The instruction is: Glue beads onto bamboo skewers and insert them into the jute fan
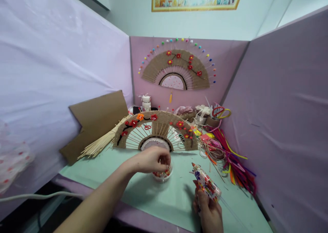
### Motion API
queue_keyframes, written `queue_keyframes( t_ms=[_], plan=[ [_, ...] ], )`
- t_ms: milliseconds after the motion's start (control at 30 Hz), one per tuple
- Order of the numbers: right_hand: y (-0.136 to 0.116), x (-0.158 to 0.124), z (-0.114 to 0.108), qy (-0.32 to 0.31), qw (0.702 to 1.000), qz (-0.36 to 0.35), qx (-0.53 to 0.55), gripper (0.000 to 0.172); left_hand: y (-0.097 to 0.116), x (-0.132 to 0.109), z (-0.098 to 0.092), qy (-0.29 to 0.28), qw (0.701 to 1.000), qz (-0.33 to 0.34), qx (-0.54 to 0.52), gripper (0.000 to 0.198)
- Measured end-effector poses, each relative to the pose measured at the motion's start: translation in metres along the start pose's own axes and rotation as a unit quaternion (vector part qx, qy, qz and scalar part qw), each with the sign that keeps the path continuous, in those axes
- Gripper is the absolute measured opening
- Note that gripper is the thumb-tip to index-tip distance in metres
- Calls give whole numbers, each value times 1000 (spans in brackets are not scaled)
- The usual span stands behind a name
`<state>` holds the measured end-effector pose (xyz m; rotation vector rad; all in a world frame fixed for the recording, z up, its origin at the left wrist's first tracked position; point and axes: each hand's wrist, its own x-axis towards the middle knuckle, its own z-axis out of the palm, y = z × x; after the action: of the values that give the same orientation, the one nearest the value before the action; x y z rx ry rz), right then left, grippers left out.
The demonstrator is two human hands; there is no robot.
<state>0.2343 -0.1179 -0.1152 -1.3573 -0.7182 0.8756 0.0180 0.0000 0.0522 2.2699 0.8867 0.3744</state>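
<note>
1. Bare left arm comes nearest, and its left hand is over one small, round, clear plastic tub. This grip is curled, with the fingertips down by the beads; I cannot tell if it pinches one.
2. Little shiny red and gold beads fill the tub, too many to count.
3. One right hand has its grip wrapped tight around one shiny glue gun with red, white and blue patches. Its tip points away, over the bench.
4. Smooth and pale green, the bench has the tub sitting on it.
5. Just behind the tub stands one half-circle fan of rough brown string and thin pale sticks. Its left side has four flowers: three red, one orange.
6. On the pink wall hangs one more brown half-circle fan, with six red flowers, one yellow tassel and more than twenty round-topped pins around it.
7. To the left lie thin straight pale sticks in a bunch and flat brown cardboard.
8. To the right lie many bright fuzzy strips, heaped up.
</note>
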Motion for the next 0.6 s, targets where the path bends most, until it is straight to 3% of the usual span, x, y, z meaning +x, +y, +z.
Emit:
queue_keyframes(
  t_ms=[167, 400, 600],
  plan=[
    [-2, 1, 3, -6, 1000, 11, 23, 73, -21, -4, 11, 46, 978, -17, -202, 15],
    [-28, -19, 15, 54, 998, 2, 32, 65, -22, -7, 14, 120, 894, -46, -430, 20],
    [-44, -31, 25, -40, 996, -56, 52, 58, -18, -8, 18, 141, 835, -48, -529, 29]
  ],
)
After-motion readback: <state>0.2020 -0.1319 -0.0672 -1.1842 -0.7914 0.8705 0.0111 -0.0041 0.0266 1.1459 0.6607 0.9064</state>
